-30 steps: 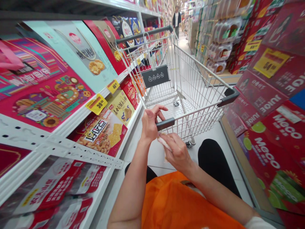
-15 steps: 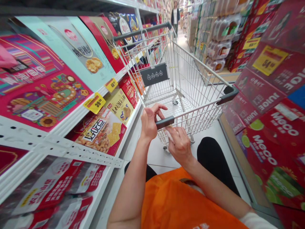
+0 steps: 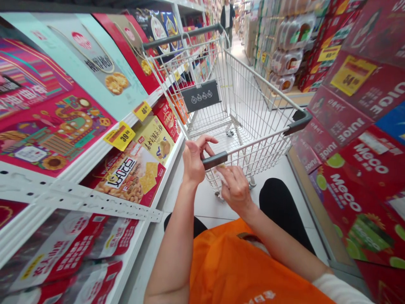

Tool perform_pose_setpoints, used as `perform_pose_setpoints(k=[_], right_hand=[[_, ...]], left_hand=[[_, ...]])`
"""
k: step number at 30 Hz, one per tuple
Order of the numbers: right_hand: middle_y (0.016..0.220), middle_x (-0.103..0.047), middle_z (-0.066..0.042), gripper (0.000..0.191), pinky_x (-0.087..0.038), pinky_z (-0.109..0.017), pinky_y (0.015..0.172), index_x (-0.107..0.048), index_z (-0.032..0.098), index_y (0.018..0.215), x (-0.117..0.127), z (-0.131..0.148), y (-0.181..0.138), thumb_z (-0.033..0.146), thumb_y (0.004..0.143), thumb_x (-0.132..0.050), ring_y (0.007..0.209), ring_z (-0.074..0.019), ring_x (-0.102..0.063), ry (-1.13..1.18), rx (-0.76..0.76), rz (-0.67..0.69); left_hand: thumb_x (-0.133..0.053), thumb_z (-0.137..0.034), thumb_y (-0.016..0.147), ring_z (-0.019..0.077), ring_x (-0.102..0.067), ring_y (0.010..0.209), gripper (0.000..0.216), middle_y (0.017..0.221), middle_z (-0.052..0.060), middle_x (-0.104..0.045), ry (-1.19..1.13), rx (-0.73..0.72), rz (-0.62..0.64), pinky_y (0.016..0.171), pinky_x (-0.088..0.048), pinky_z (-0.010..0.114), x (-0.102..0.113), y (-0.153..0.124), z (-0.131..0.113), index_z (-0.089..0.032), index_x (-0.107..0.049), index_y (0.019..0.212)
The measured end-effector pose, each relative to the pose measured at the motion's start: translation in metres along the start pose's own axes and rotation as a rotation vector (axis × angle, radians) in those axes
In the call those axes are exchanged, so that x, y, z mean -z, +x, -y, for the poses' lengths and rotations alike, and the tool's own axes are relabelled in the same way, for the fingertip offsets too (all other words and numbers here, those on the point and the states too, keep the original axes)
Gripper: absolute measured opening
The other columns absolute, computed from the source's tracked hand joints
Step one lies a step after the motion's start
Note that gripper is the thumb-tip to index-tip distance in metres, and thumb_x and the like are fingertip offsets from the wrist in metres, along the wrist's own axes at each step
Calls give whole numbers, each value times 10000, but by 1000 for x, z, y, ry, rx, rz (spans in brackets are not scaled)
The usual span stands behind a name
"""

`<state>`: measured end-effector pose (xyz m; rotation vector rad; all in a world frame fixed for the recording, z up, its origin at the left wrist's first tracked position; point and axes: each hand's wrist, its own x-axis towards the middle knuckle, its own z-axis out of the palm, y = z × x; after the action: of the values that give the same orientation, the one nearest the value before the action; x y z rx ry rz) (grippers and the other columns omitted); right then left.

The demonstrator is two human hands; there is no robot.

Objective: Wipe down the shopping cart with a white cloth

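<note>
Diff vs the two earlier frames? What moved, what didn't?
The right hand, holding a white cloth, went up and slightly right from below the cart's corner bumper to just beneath it. The person in the aisle looks nearer. Nothing visibly taken or let go. Unchanged: left hand at the bumper's end.

The left grip (image 3: 194, 162) is at the near corner of the cart (image 3: 259, 154), the right grip (image 3: 236, 188) just right of it; shelf (image 3: 95, 199) to their left, stacked boxes (image 3: 348, 194) right.

Head view, forward-down over hands (image 3: 236, 190)
</note>
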<state>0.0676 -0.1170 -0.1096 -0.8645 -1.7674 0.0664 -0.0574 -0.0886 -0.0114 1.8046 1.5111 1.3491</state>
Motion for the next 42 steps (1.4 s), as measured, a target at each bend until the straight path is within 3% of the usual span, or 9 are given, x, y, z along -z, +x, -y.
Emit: perform_pose_setpoints(k=[3, 7, 13, 18, 23, 28, 35, 38, 42], right_hand=[[914, -617, -96, 415, -519, -370, 785, -623, 182, 1215, -1, 2, -1, 42, 879, -423, 890, -217, -572, -34, -37, -53], [908, -636, -92, 411, -523, -349, 754, -632, 171, 1196, -3, 2, -1, 31, 879, -409, 848, -202, -577, -18, 33, 3], [1012, -648, -108, 458, -538, -405, 853, -616, 209, 1254, 3, -24, -4, 33, 874, -432, 960, -223, -593, -60, -62, -184], [1018, -642, -100, 486, -550, -372, 823, -597, 223, 1306, 2, -20, -7, 44, 890, -420, 929, -201, -606, -15, 16, -58], [1078, -629, -109, 484, -544, -358, 835, -556, 225, 1352, 9, -27, -6, 59, 906, -472, 955, -199, -595, -23, 71, -74], [1076, -617, -113, 515, -542, -362, 807, -546, 237, 1361, 11, -44, -5, 33, 900, -444, 954, -201, -592, -115, 68, -201], [1021, -645, -92, 459, -532, -331, 795, -602, 236, 1281, 5, -42, -6, 32, 893, -465, 894, -179, -593, -126, 101, -161], [1016, -639, -93, 415, -535, -341, 807, -642, 232, 1222, 7, -47, -2, 40, 891, -481, 917, -190, -593, -157, 8, -264], [991, -645, -89, 375, -539, -331, 781, -657, 217, 1186, 6, -48, 0, 62, 900, -470, 891, -182, -600, -167, -4, -260]], left_hand=[[129, -816, 773, 152, -406, 476, 993, 551, 20, -587, 12, -1, 7, 527, -313, 333, 0, 1, 1, -248, -675, 901], [118, -825, 770, 146, -372, 451, 989, 538, 17, -575, -7, 9, -17, 504, -282, 333, 0, 1, 2, -248, -674, 895], [135, -825, 759, 146, -388, 460, 1012, 559, 29, -600, 16, 11, -9, 506, -295, 332, -1, 1, 2, -242, -681, 893], [157, -819, 745, 155, -432, 470, 1034, 546, 32, -598, 31, 32, -39, 497, -308, 331, -1, 2, 1, -245, -687, 908], [112, -836, 754, 176, -537, 563, 1005, 592, 38, -621, 136, 13, 6, 512, -337, 321, 0, 1, -3, -256, -701, 867], [98, -803, 798, 189, -576, 627, 984, 611, 41, -631, 232, -39, 7, 578, -393, 328, 2, 1, -7, -249, -714, 828], [-1, -715, 904, 192, -566, 628, 844, 628, 52, -637, 609, -146, 122, 773, -386, 372, -8, 4, -29, -214, -671, 788], [38, -640, 936, 184, -571, 640, 808, 714, 60, -674, 724, -218, 194, 723, -351, 344, -21, -2, -36, -214, -641, 835], [129, -620, 914, 191, -558, 637, 838, 733, 70, -680, 870, -295, 102, 646, -293, 346, -33, -8, -29, -216, -590, 770]])
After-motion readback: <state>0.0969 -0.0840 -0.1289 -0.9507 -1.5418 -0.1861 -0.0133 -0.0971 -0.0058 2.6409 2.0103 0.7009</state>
